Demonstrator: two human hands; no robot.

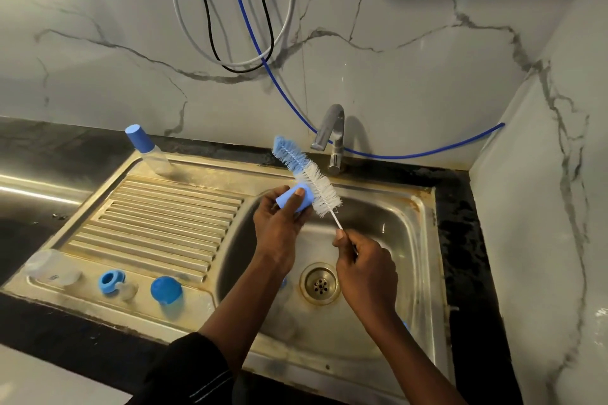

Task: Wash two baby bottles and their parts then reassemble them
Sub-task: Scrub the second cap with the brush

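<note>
I see the blue cap [293, 199] over the far left corner of the sink basin [424, 207]. The left hand [279, 223] grips it, thumb across its side and fingers curled behind. The bottle brush [307, 176] lies against the cap's right edge with its white bristles touching it. Its blue-tipped end points to eleven o'clock. At five o'clock from the cap, the right hand [365, 270] pinches the brush's thin wire handle above the drain [319, 284].

On the drainboard [158, 217], a capped bottle [148, 149] stands in the far corner, at ten o'clock from the cap. Along the near edge, at about eight o'clock, I read from right to left:
- a blue dome [166, 290]
- a blue ring [111, 281] touching a clear teat [126, 291]
- a clear bottle body [52, 268] on its side

The tap [332, 138] stands at one o'clock, and a blue hose [394, 154] runs behind it.
</note>
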